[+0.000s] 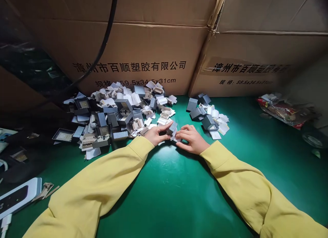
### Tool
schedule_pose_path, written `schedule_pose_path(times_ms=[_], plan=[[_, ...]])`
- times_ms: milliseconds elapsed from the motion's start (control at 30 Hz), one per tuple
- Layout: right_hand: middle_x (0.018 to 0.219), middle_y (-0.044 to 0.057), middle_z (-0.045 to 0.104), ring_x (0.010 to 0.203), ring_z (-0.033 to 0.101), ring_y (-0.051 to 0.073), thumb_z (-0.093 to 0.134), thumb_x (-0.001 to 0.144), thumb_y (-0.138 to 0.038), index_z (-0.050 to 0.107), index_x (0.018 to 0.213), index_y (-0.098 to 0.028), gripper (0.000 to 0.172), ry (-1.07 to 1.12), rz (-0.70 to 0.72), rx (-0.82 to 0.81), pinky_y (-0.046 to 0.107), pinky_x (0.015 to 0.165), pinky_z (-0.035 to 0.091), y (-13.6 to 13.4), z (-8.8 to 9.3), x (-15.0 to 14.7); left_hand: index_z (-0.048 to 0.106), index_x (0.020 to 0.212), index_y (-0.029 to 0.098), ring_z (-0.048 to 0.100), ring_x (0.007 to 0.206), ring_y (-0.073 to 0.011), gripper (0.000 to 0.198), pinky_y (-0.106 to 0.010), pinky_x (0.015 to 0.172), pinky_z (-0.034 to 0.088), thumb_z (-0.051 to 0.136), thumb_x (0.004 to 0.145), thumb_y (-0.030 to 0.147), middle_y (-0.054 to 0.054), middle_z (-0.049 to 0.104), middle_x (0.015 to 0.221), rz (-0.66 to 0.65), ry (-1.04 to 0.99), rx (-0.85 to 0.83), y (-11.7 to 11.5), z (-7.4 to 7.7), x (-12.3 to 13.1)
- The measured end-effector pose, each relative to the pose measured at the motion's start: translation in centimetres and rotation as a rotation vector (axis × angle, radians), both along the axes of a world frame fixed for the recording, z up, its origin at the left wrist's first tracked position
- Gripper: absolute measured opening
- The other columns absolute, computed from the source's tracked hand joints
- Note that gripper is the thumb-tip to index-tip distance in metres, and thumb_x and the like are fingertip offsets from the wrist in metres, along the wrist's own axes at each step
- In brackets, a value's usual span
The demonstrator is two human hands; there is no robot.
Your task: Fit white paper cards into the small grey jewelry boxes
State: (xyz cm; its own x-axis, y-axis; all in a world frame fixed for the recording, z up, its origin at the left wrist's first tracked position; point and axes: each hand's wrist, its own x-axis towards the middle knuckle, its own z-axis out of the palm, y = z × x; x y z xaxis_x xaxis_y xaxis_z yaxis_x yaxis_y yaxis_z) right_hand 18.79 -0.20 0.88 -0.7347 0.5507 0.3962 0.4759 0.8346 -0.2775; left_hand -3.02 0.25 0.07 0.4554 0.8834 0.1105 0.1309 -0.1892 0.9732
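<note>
Between my two hands is a small grey-blue box [172, 127] with a white piece [175, 137] at its lower side. My left hand [156, 134] pinches the box between thumb and fingers from the left. From the right, my right hand [191, 139] has its fingers closed on the white piece at the box's lower edge. How the white piece joins the box is too small to tell. A large heap of small grey boxes and white and beige inserts [125, 110] lies just behind and left of my left hand.
A smaller group of grey boxes [208, 122] and white pieces lies to the right. Large cardboard cartons [138, 46] stand along the back, with a black cable [109, 29] before them. A white device [20, 196] lies at left, a plastic bag [284, 110] at far right.
</note>
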Motion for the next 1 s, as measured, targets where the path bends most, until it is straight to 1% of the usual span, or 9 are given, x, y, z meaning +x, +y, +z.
schedule_pose_path(times_ms=[200,367,433,567,667,800,867,933,1000], plan=[[0.104,0.005,0.062,0.087,0.042,0.020,0.047,0.086,-0.033,0.058,0.100,-0.022,0.022,-0.011,0.039,-0.050,0.036,0.075,0.034,0.2,-0.5,-0.1,0.045,0.129,0.018,0.038,0.127,-0.0251,0.068,-0.038,0.109,0.025,0.069,0.066,0.029,-0.004,0.048,0.133,0.037,0.015,0.023,-0.1,0.1,0.2],[0.097,0.005,0.060,0.084,0.040,0.020,0.047,0.084,-0.030,0.059,0.091,-0.021,0.016,-0.029,0.029,-0.064,0.036,0.074,0.033,0.3,-0.7,-0.1,0.039,0.133,0.018,0.047,0.119,-0.0258,0.071,-0.041,0.103,0.034,0.066,0.068,0.024,-0.008,0.048,0.133,-0.019,-0.068,-0.045,-0.2,-0.4,0.6],[0.092,0.005,0.059,0.083,0.040,0.020,0.047,0.083,-0.026,0.058,0.088,-0.020,0.014,-0.042,0.030,-0.059,0.035,0.074,0.033,0.3,-0.6,-0.2,0.037,0.134,0.018,0.049,0.116,-0.0249,0.072,-0.041,0.101,0.036,0.066,0.068,0.022,-0.009,0.048,0.132,-0.037,-0.085,-0.062,-0.2,-0.6,0.7],[0.084,0.005,0.058,0.081,0.039,0.019,0.046,0.081,-0.022,0.058,0.083,-0.019,0.012,-0.080,0.046,-0.005,0.035,0.074,0.033,0.2,-0.5,-0.4,0.037,0.135,0.019,0.050,0.115,-0.0226,0.072,-0.037,0.100,0.037,0.065,0.068,0.018,-0.010,0.049,0.131,-0.063,-0.092,-0.014,-0.3,-0.8,0.7],[0.086,0.005,0.059,0.084,0.040,0.020,0.047,0.082,-0.025,0.059,0.086,-0.019,0.014,-0.070,0.045,0.031,0.036,0.075,0.034,0.0,-0.4,-0.2,0.035,0.135,0.020,0.053,0.111,-0.0225,0.074,-0.037,0.097,0.040,0.066,0.068,0.019,-0.012,0.051,0.127,-0.073,-0.077,-0.001,-0.2,-0.7,0.7],[0.098,0.007,0.062,0.090,0.043,0.021,0.048,0.083,-0.030,0.058,0.097,-0.020,0.019,0.028,0.022,0.032,0.038,0.077,0.037,-0.5,-0.4,0.5,0.037,0.132,0.018,0.052,0.112,-0.0236,0.071,-0.039,0.098,0.039,0.068,0.067,0.024,-0.013,0.053,0.124,-0.077,-0.026,0.022,-0.2,-0.5,0.6],[0.101,0.007,0.062,0.092,0.045,0.021,0.048,0.083,-0.029,0.057,0.095,-0.021,0.017,0.130,0.001,0.020,0.038,0.079,0.039,-0.7,-0.4,0.7,0.041,0.128,0.017,0.054,0.110,-0.0237,0.069,-0.040,0.098,0.039,0.070,0.066,0.025,-0.013,0.055,0.120,-0.062,-0.002,0.031,-0.1,-0.4,0.6],[0.100,0.007,0.061,0.093,0.047,0.021,0.050,0.082,-0.029,0.056,0.091,-0.021,0.014,0.255,-0.061,-0.003,0.039,0.081,0.041,-0.9,-0.5,0.7,0.043,0.123,0.017,0.056,0.106,-0.0234,0.067,-0.041,0.097,0.040,0.072,0.063,0.025,-0.012,0.058,0.115,-0.047,0.008,0.039,-0.1,-0.5,0.6],[0.098,0.008,0.060,0.093,0.048,0.022,0.054,0.080,-0.031,0.054,0.091,-0.021,0.015,0.336,-0.150,-0.048,0.039,0.082,0.043,-0.9,-0.6,0.3,0.045,0.120,0.017,0.057,0.105,-0.0233,0.065,-0.042,0.097,0.039,0.073,0.062,0.024,-0.011,0.060,0.112,-0.046,0.011,0.053,-0.1,-0.5,0.6]])
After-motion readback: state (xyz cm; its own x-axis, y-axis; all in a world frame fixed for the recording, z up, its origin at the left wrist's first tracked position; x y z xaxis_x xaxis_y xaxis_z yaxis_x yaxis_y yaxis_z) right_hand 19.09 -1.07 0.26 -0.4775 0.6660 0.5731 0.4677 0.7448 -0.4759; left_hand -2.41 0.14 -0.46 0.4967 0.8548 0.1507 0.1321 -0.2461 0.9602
